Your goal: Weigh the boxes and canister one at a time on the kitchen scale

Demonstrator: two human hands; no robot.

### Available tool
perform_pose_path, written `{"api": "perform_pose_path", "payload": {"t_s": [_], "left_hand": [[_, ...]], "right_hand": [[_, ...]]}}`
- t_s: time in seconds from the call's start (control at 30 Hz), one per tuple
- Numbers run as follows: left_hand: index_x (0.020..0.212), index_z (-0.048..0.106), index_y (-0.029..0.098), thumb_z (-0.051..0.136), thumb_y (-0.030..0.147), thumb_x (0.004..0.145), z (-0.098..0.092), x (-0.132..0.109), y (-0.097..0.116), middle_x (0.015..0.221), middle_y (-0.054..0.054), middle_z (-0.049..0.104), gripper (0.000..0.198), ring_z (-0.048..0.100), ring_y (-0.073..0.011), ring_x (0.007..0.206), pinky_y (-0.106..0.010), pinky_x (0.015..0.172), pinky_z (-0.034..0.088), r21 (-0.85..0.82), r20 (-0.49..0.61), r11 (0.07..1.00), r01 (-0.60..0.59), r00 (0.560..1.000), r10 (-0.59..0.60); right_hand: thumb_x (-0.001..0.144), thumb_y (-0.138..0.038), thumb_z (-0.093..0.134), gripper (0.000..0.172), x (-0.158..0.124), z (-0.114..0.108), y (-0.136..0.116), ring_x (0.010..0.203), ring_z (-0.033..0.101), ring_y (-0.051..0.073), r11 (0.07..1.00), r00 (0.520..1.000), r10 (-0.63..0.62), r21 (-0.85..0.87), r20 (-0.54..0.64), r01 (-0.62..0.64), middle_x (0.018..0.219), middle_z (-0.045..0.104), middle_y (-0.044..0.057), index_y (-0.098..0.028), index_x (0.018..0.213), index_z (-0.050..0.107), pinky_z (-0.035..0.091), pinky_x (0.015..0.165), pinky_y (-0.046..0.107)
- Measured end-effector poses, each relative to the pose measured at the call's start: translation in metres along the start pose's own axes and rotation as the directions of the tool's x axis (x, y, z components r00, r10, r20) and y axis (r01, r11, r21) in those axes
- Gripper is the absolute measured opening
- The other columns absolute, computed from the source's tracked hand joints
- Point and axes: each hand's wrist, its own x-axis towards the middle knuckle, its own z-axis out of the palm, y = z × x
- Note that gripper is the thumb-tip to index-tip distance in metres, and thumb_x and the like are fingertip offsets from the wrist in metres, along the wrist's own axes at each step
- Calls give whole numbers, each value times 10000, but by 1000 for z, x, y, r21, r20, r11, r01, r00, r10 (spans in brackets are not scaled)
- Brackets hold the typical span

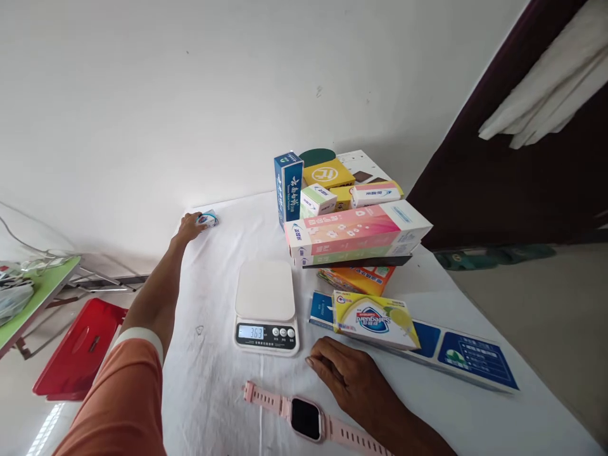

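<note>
- Across the head view, at the far left corner of the table under a white cloth, sits a small white-and-blue box.
- The person's left hand is on that box, its fingers and thumb apparently closed about the near end; the arm is stretched nearly straight.
- At such reach, a light, even grip with thumb and fingers on opposite faces should serve best, and the box ought to stay flat and inside the table's edge.
- The person's right hand rests on the cloth, knuckles up and loosely curled; its palm is hidden, so I cannot tell whether it holds anything.
- Between the hands stands a white digital kitchen scale, its display lit. The left forearm would do well to pass beside it without bumping it.
- Near the right hand lie a pink-strapped watch with a square black face and a yellow-and-white soap box; keeping that hand still avoids nudging either.
</note>
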Motion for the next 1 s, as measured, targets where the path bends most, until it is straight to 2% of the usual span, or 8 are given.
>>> {"api": "perform_pose_path", "payload": {"t_s": [0.17, 0.3, 0.4, 0.5, 0.57, 0.67, 0.83, 1.0], "left_hand": [[1487, 526, 154, 827, 428, 800, 18, -14, 16, 1667, -307, 332, 798, 296, -536, 1559, -702, 1218, 297, 7, -144, 1000, 6, 990, -5], [1543, 473, 151, 769, 523, 888, 24, -49, 57, 1609, -287, 403, 809, 394, -466, 1527, -647, 1231, 343, -133, -236, 973, -191, 959, 156], [1490, 537, 225, 578, 649, 1007, 15, -97, 104, 1475, -193, 564, 643, 563, -343, 1379, -551, 1188, 430, -254, -328, 835, -487, 856, 400], [1403, 615, 232, 414, 705, 1059, 2, -151, 154, 1375, -144, 641, 619, 623, -290, 1284, -480, 1112, 492, -300, -350, 683, -666, 743, 570], [1410, 621, 258, 444, 728, 1039, -2, -177, 181, 1358, -124, 649, 624, 627, -299, 1283, -486, 1097, 500, -279, -299, 622, -732, 681, 668], [1472, 571, 271, 627, 759, 937, -1, -195, 207, 1372, -128, 645, 727, 603, -348, 1312, -524, 1102, 490, -217, -210, 587, -780, 625, 752], [1346, 624, 207, 701, 718, 903, 8, -192, 218, 1302, -138, 687, 681, 635, -328, 1231, -474, 1066, 508, -238, -176, 600, -763, 642, 746], [1274, 627, 216, 756, 649, 878, -1, -209, 210, 1231, -78, 728, 601, 684, -251, 1059, -381, 926, 562, -431, -196, 632, -644, 750, 631]], "right_hand": [[1050, -191, 511, 229, 0, -1, -3, 661, 629, 164, 1000, 1000, 18, 12, 16, -18, 800, 690, 19, -247, 830, 535, 442, 632, 281], [1046, -191, 530, 221, 1, 0, -4, 691, 638, 167, 1000, 1000, 24, 0, 18, -24, 809, 689, 20, -238, 830, 541, 446, 660, 284], [1047, -200, 537, 220, 1, 1, -4, 699, 632, 170, 1000, 1000, 17, -18, 12, -17, 816, 692, 25, -230, 829, 554, 438, 667, 293], [1047, -210, 544, 218, 1, 2, -3, 711, 631, 172, 1000, 1000, 8, -30, 15, -7, 828, 700, 33, -223, 830, 568, 439, 680, 298], [1044, -214, 550, 219, 2, 2, -3, 716, 631, 174, 999, 1000, 1, -40, 15, 0, 826, 704, 35, -221, 826, 574, 437, 683, 300], [1033, -205, 555, 216, 4, 2, -3, 721, 628, 180, 998, 1000, -12, -57, 11, 13, 815, 706, 35, -221, 819, 577, 429, 680, 304], [1017, -189, 574, 211, 6, -1, -5, 704, 604, 172, 999, 1000, -27, -45, 6, 27, 783, 674, 21, -216, 808, 570, 418, 683, 296], [994, -181, 607, 211, 6, -2, -6, 691, 578, 166, 999, 1000, -15, -43, -7, 15, 746, 645, 7, -212, 787, 574, 400, 677, 287]]}}
